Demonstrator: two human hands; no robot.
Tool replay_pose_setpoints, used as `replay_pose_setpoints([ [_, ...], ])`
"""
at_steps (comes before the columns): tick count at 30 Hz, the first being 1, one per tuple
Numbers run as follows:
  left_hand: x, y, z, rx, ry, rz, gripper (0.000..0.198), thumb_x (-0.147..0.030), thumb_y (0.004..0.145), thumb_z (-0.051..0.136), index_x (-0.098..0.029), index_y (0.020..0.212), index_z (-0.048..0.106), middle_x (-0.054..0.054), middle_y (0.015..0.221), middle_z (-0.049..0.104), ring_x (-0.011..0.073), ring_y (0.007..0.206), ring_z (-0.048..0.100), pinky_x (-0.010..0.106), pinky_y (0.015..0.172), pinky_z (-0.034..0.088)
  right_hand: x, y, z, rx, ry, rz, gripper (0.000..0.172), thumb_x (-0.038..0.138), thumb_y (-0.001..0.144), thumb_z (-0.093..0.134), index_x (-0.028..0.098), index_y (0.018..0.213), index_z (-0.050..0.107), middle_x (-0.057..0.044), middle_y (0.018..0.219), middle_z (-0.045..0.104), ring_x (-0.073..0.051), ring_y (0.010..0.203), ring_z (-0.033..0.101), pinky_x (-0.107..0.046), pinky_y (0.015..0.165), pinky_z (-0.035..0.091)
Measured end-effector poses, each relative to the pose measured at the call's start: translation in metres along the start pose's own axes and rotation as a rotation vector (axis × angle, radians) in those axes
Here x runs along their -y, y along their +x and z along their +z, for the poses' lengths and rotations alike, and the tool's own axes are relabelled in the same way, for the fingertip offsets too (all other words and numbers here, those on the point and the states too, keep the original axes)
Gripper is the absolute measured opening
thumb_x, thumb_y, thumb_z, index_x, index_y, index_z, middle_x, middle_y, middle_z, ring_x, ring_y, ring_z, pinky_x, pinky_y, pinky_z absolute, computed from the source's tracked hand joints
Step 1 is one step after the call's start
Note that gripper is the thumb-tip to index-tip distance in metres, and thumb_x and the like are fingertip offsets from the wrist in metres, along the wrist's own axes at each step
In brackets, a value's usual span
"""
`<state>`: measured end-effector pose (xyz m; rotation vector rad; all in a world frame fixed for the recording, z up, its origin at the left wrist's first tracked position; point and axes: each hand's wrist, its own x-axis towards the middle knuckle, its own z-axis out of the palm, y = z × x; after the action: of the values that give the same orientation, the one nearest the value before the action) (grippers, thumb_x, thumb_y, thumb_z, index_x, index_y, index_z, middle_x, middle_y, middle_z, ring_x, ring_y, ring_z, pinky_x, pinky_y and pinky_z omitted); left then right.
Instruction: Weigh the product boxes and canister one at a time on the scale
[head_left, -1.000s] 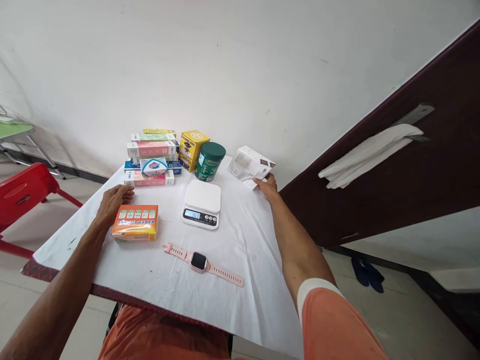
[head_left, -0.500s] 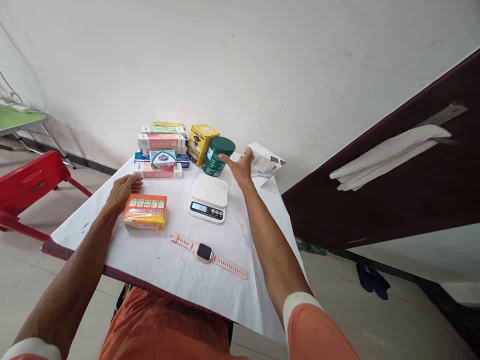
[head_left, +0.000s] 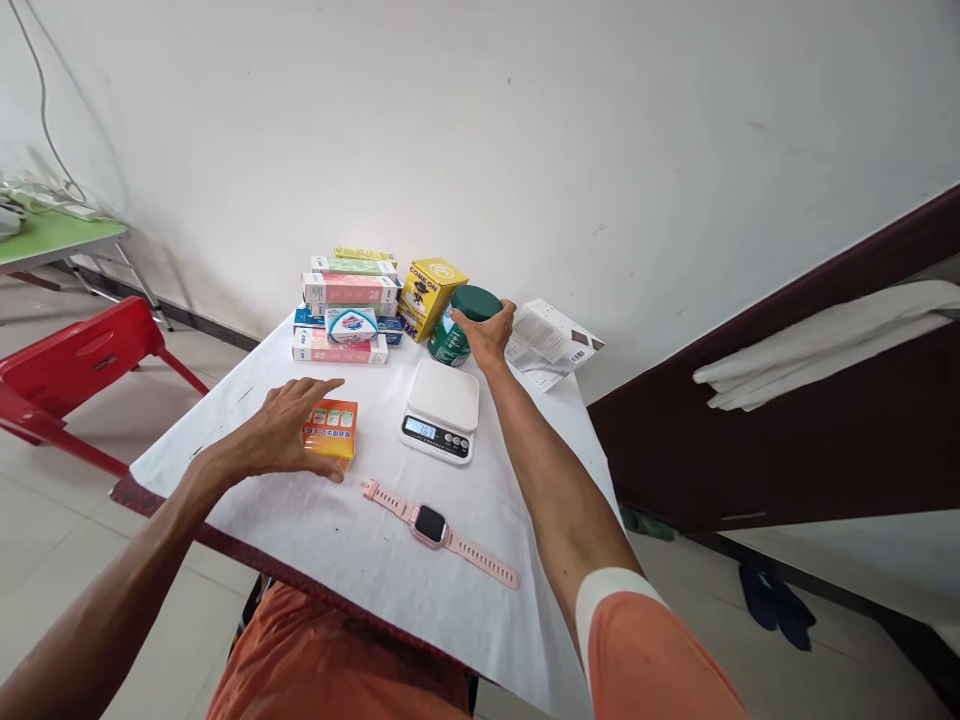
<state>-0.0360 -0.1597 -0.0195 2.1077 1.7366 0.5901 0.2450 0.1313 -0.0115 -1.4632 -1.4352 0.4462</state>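
My left hand [head_left: 274,432] is open, thumb and fingers spread over the left part of an orange tissue pack [head_left: 335,433]; whether it touches the pack I cannot tell. My right hand [head_left: 487,335] wraps round a green lidded canister [head_left: 450,340], thumb on its front and fingers on its right side. The canister stands upright at the back. In front of it sits a white digital scale [head_left: 444,395] with a lit display and nothing on its plate. A pink smartwatch [head_left: 430,524] lies stretched out, face up, nearest to me.
Several toothpaste boxes [head_left: 349,290] are stacked at the back left, with a soap box [head_left: 351,324] among them. Beside the canister are a yellow box [head_left: 431,292] and, to the right, a white box [head_left: 559,335] against the wall. A red chair [head_left: 82,370] stands left of the table.
My left hand has moved from behind the tissue pack's left end to over the pack, fingers spreading. My right hand has closed round the canister. The whole view has shifted slightly.
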Motion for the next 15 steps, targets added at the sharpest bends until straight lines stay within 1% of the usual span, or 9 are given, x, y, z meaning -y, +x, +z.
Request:
replay_pose_setpoints([
  [2, 0.001, -0.002, 0.003, 0.005, 0.045, 0.008, 0.109, -0.063, 0.060, 0.088, -0.034, 0.156, 0.045, 0.014, 0.140, 0.061, 0.0425, 0.132, 0.054, 0.056, 0.109, 0.041, 0.001, 0.002, -0.007, -0.015, 0.016, 0.000, 0.103, 0.051, 0.055, 0.090, 0.024, 0.140, 0.040, -0.017, 0.145, 0.053, -0.037, 0.137, 0.052, -0.052, 0.119, 0.041],
  [5, 0.001, -0.003, 0.006, -0.005, 0.104, -0.016, 0.093, -0.053, 0.064, 0.085, -0.029, 0.148, 0.054, 0.015, 0.130, 0.064, 0.0405, 0.122, 0.058, 0.052, 0.100, 0.046, 0.009, 0.007, -0.028, -0.027, 0.005, -0.041, 0.100, 0.055, 0.057, 0.089, 0.024, 0.139, 0.040, -0.015, 0.141, 0.055, -0.036, 0.135, 0.053, -0.052, 0.117, 0.042],
  [7, 0.000, -0.001, 0.006, 0.006, 0.120, -0.015, 0.086, -0.054, 0.064, 0.084, -0.027, 0.142, 0.058, 0.015, 0.126, 0.065, 0.0395, 0.117, 0.060, 0.050, 0.096, 0.048, 0.017, 0.010, -0.047, -0.024, -0.016, -0.106, 0.099, 0.057, 0.060, 0.087, 0.023, 0.141, 0.040, -0.015, 0.139, 0.056, -0.036, 0.133, 0.054, -0.053, 0.116, 0.043],
  [9, 0.000, 0.005, 0.004, 0.012, 0.131, -0.014, 0.082, -0.055, 0.065, 0.082, -0.024, 0.138, 0.061, 0.015, 0.123, 0.065, 0.0394, 0.115, 0.061, 0.050, 0.095, 0.048, 0.025, 0.008, -0.066, -0.011, -0.032, -0.192, 0.096, 0.058, 0.064, 0.085, 0.023, 0.142, 0.041, -0.014, 0.137, 0.057, -0.035, 0.131, 0.056, -0.054, 0.113, 0.045],
  [12, 0.001, 0.021, 0.000, 0.009, 0.155, -0.028, 0.082, -0.057, 0.065, 0.081, -0.021, 0.136, 0.061, 0.015, 0.123, 0.065, 0.0399, 0.116, 0.061, 0.050, 0.096, 0.048, 0.035, -0.006, -0.088, 0.017, -0.042, -0.288, 0.094, 0.063, 0.066, 0.085, 0.024, 0.142, 0.044, -0.013, 0.136, 0.058, -0.035, 0.127, 0.058, -0.054, 0.108, 0.049],
  [15, 0.006, 0.042, -0.002, 0.012, 0.185, -0.038, 0.084, -0.061, 0.066, 0.080, -0.021, 0.137, 0.060, 0.016, 0.127, 0.064, 0.0397, 0.118, 0.061, 0.049, 0.097, 0.048, 0.041, -0.033, -0.100, 0.073, -0.026, -0.302, 0.094, 0.067, 0.064, 0.086, 0.025, 0.139, 0.047, -0.011, 0.133, 0.059, -0.034, 0.124, 0.059, -0.052, 0.103, 0.052],
])
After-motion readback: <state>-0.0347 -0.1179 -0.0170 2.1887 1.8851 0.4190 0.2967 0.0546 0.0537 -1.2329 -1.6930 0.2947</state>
